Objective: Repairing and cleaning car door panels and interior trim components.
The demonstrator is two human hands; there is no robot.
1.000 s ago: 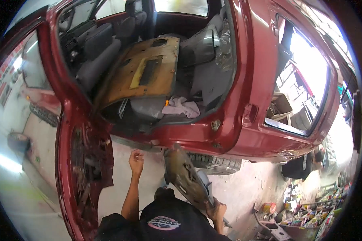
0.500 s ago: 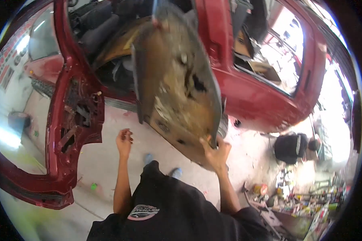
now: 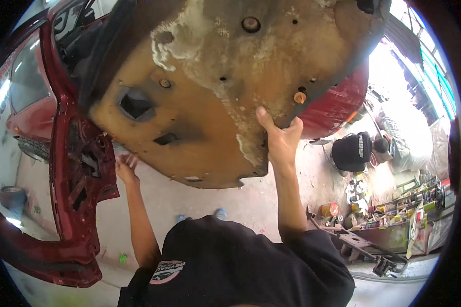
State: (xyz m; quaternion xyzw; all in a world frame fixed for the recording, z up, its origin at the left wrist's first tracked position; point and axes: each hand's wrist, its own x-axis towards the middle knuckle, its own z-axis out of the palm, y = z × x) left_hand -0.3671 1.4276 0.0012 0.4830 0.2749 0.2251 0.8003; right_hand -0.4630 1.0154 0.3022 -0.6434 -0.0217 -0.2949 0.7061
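A large car interior trim panel (image 3: 205, 128) fills the upper middle, its tan, stained back toward me, with several holes cut through it. My right hand (image 3: 283, 137) grips its lower right edge, the thumb lying on the tan face and the fingers behind, hidden. My left hand (image 3: 126, 169) is by the panel's lower left edge, open with fingers loosely bent. I cannot tell whether its fingertips touch the panel. Close to that hand, on its left, stands an open dark red car door (image 3: 77, 199) with its inner frame bare.
A red car body (image 3: 338, 105) stands behind the panel. At the right, a person in a black shirt (image 3: 351, 153) crouches on the floor. Tools, cans and a metal frame (image 3: 356, 240) clutter the lower right. A dark round container (image 3: 13, 197) sits at far left.
The panel has swung from steeply tilted to broadside, rising and coming nearer, so its tan back fills more of the view. My right hand keeps its grip; my left hand has shifted left.
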